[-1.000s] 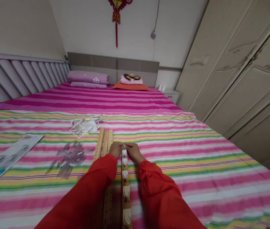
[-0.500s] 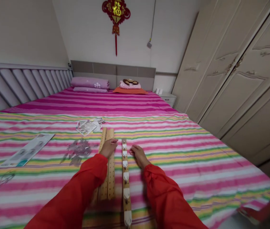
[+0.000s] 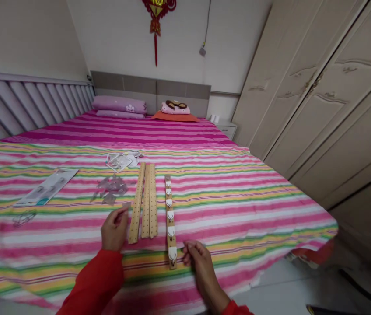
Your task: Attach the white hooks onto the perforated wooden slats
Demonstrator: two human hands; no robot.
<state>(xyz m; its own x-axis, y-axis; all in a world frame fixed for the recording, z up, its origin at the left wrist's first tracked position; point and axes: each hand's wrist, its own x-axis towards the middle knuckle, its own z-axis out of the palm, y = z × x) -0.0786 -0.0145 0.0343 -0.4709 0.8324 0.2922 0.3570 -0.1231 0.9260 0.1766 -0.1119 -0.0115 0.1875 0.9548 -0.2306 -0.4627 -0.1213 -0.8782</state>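
Note:
A narrow wooden strip [image 3: 169, 222] bearing a row of several white hooks [image 3: 170, 215] lies lengthwise on the striped bedspread. My right hand [image 3: 201, 264] is just right of its near end, apart from it, fingers curled and pinched together; whatever may be in them is hidden. To the left, my left hand [image 3: 115, 229] is closed, with a small greyish see-through plastic piece [image 3: 126, 205] at its fingertips. Between the left hand and the hook strip lie three flat wooden strips with rows of small holes [image 3: 153, 201], two of them side by side.
A heap of clear plastic pieces [image 3: 113, 186] lies beyond my left hand, with torn packaging [image 3: 121, 161] behind it. Farther left are a hook card [image 3: 48, 188] and a thin wire-like bundle [image 3: 24, 217]. Wardrobes [image 3: 316, 96] stand along the right.
Both hands have drawn back toward me from beside the far end of the hook strip. The left has also moved left, off the holed strips. The camera view has shifted.

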